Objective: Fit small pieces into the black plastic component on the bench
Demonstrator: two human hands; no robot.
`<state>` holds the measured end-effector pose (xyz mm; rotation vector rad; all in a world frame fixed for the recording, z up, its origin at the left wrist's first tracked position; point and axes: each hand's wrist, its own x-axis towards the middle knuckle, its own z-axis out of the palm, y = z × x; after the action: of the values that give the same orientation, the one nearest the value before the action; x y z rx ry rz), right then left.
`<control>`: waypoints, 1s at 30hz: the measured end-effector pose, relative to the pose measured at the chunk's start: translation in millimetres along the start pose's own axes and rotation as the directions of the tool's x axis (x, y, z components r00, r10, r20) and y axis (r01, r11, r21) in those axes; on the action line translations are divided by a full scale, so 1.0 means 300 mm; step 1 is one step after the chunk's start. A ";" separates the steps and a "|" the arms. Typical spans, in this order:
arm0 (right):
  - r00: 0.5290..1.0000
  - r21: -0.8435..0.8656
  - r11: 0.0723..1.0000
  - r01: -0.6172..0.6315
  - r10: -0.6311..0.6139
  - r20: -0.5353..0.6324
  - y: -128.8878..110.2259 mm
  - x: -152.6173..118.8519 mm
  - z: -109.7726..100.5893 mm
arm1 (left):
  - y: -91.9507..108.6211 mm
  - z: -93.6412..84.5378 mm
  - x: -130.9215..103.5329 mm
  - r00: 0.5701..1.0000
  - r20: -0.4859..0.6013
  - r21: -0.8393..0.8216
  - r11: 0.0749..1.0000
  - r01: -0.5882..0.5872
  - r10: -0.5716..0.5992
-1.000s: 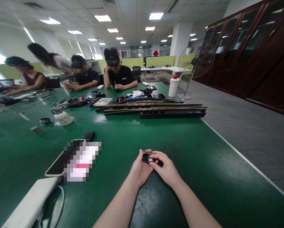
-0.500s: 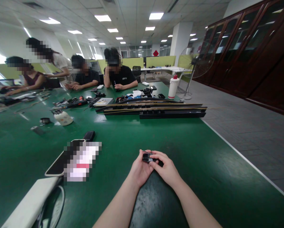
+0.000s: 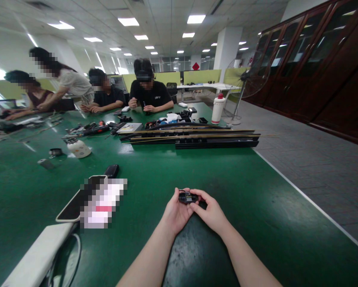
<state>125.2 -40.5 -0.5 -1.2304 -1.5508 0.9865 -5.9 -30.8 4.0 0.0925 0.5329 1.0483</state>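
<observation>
A small black electronic device point(image 3: 187, 197), with what looks like a bare circuit inside and a thin wire along its top, is held above the green table point(image 3: 155, 167). My left hand point(image 3: 176, 213) cradles it from the left and below, fingers curled behind it. From the right, my right hand point(image 3: 209, 209) grips its end between thumb and fingers. Its exact kind is too small to make out. Part of its underside is hidden by my fingers.
To the left lie a phone point(image 3: 77, 203), a white box-shaped item point(image 3: 38, 255) with a cable, and a dark pouch-like object point(image 3: 111, 171). Long black rails point(image 3: 217, 144) cross the table ahead, near a white bottle point(image 3: 218, 109). Several people sit or stand beyond.
My right fingers have shifted off the device's top toward its right end, showing more of its inside. Across the table, a person in black has lowered a hand from the head.
</observation>
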 end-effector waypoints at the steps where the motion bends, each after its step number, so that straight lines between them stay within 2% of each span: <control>1: 1.000 0.004 1.000 -0.009 0.009 0.006 -0.003 0.000 -0.001 | 0.001 0.000 0.000 1.000 0.003 -0.002 1.000 0.006 -0.006; 10: 1.000 0.121 0.992 -0.024 0.024 0.000 0.001 0.006 -0.001 | 0.010 -0.004 -0.005 0.994 0.100 0.009 0.999 0.034 -0.035; 21: 0.998 0.243 0.969 -0.052 0.060 -0.024 0.004 0.007 0.006 | 0.009 -0.003 0.001 0.999 0.046 0.023 1.000 0.009 -0.010; 26: 0.998 0.251 0.967 -0.052 0.059 -0.021 0.006 0.005 0.005 | 0.011 0.004 -0.006 0.998 0.061 0.018 1.000 0.019 -0.020; 30: 0.999 0.237 0.970 -0.046 0.050 -0.010 0.003 0.004 0.004 | 0.012 0.012 -0.015 0.992 0.116 0.004 0.999 0.052 -0.052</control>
<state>124.1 -39.2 -1.4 -1.1087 -1.3521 1.1542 -8.7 -32.1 10.0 0.1385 0.4282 0.9854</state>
